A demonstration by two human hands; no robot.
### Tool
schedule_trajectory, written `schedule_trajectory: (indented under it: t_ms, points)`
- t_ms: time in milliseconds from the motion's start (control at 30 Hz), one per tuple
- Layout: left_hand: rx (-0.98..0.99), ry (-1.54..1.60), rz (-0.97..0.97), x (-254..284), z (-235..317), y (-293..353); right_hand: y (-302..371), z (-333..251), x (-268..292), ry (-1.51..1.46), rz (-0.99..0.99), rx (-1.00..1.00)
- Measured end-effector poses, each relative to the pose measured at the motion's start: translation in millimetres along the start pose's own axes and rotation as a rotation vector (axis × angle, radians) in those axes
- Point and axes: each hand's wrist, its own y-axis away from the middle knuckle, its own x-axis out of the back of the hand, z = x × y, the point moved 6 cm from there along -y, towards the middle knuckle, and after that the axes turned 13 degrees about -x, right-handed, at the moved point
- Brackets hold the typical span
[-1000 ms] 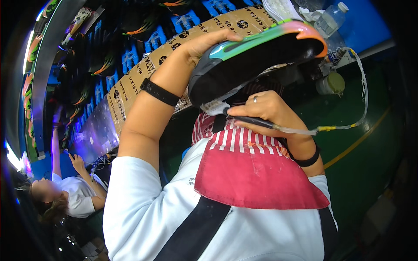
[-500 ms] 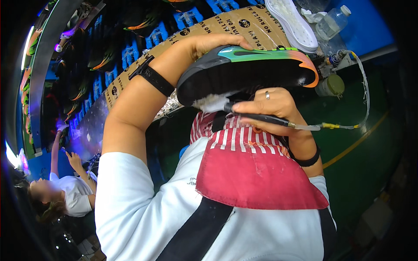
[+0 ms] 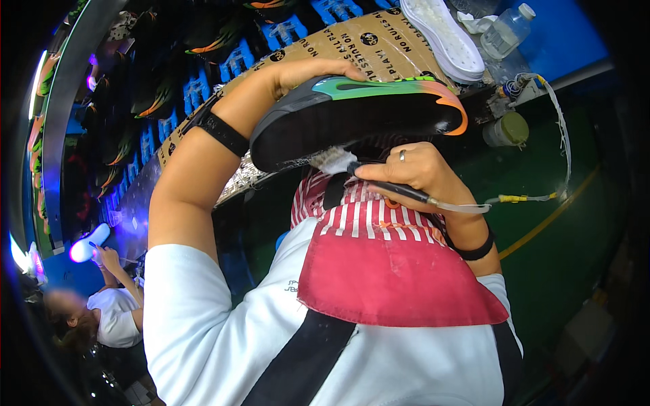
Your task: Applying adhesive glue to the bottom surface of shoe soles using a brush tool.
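Shop floor behind us: smooth green floor (image 3: 542, 176) with one painted yellow line (image 3: 548, 230), printed brown cardboard (image 3: 369, 47) covering the bench, blue plastic frames (image 3: 237, 59) racked beyond (several, too dim to count).

Our left hand (image 3: 318, 69) is curled over the top of one shoe upper (image 3: 379, 115), held on its side in front of the apron, dark underside toward us; smooth side fading green to orange. Our right hand (image 3: 413, 169) is closed around one brush (image 3: 333, 161): slim black handle, pale frayed bristles at the shoe's lower edge, one translucent tube (image 3: 467, 207) off the handle end.

Counts: one long white sole (image 3: 443, 40) with a dimpled inside, one clear bottle (image 3: 504, 35), one round tub (image 3: 506, 130), one apron (image 3: 399, 277) in red with a striped part, one co-worker (image 3: 118, 314).

Vs a second ago: shoe is lower, further left and closer to level; the sole's now uncovered. Co-worker now has a bright white oblong (image 3: 90, 243) at hand.
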Motion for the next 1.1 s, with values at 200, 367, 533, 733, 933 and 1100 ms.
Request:
schedule_trajectory:
  t_ms: [200, 367, 533, 733, 933, 1100]
  points:
    - [0.042, 0.081, 0.124, 5, 2, 18, 0, -4, 4, 0.088, 0.114, -0.004]
    - [0.062, -0.023, 0.207, 15, -6, 26, 7, -3, -4, 0.158, 0.036, 0.029]
    - [0.097, -0.025, 0.234, 21, -6, 36, 8, -3, -3, 0.270, 0.171, -0.007]
    - [0.154, 0.072, 0.288, 24, -16, 44, 2, -2, -2, 0.012, 0.152, -0.026]
    - [0.100, 0.208, 0.566, -14, -18, 55, -10, 29, 14, -0.382, 0.301, -0.415]
    - [0.115, 0.762, 0.460, -33, -45, 54, 6, 61, 40, -0.504, 0.524, -0.594]
